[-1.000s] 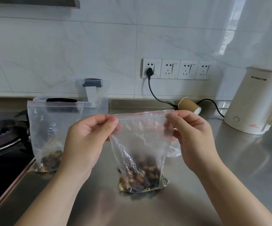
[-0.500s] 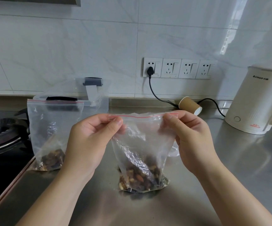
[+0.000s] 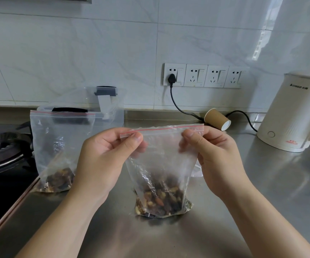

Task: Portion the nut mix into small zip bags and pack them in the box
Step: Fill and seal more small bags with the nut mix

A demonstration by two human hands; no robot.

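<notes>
A small clear zip bag with a red line along its top stands on the steel counter, nut mix filling its bottom. My left hand pinches the bag's top left corner. My right hand pinches the top right corner. A second zip bag with nut mix in it stands upright to the left, leaning against a clear plastic box with black latches behind it.
A gas hob fills the left edge. A paper cup lies on its side by the back wall. A cream electric kettle stands at the right, its black cord plugged into the wall sockets.
Both hands pressed along the bag's top strip and the top edge now stretches straighter between them. The bag stays in the same spot on the counter.
</notes>
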